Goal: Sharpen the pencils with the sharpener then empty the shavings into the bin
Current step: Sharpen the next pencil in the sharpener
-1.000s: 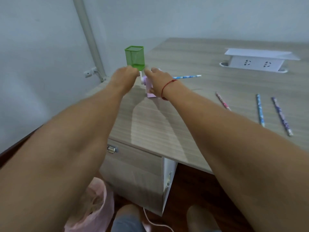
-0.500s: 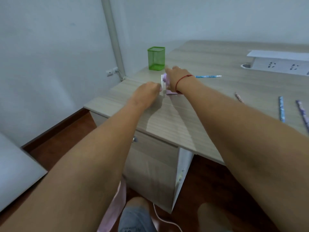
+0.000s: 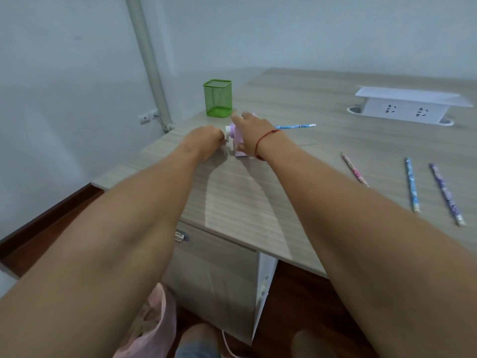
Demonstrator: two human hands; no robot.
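A lilac crank sharpener [image 3: 237, 140] stands on the wooden desk [image 3: 258, 208], near its left end. My right hand [image 3: 254, 133] lies over the sharpener's top and holds it down. My left hand [image 3: 206, 140] is closed on the white crank at the sharpener's left side. A blue pencil [image 3: 296, 126] sticks out of the sharpener toward the right. Three more pencils lie loose at the right: a pink one [image 3: 355, 170], a blue one [image 3: 411, 184] and a purple one [image 3: 446, 193].
A green mesh pencil cup [image 3: 218, 98] stands just behind the sharpener. A white socket box [image 3: 405, 109] sits at the back right. A bin with a pink liner [image 3: 152, 324] is on the floor below the desk's drawer unit [image 3: 214, 267].
My left hand has circled from the crank's top to low at its left side. My right hand stays on the sharpener; my view has shifted.
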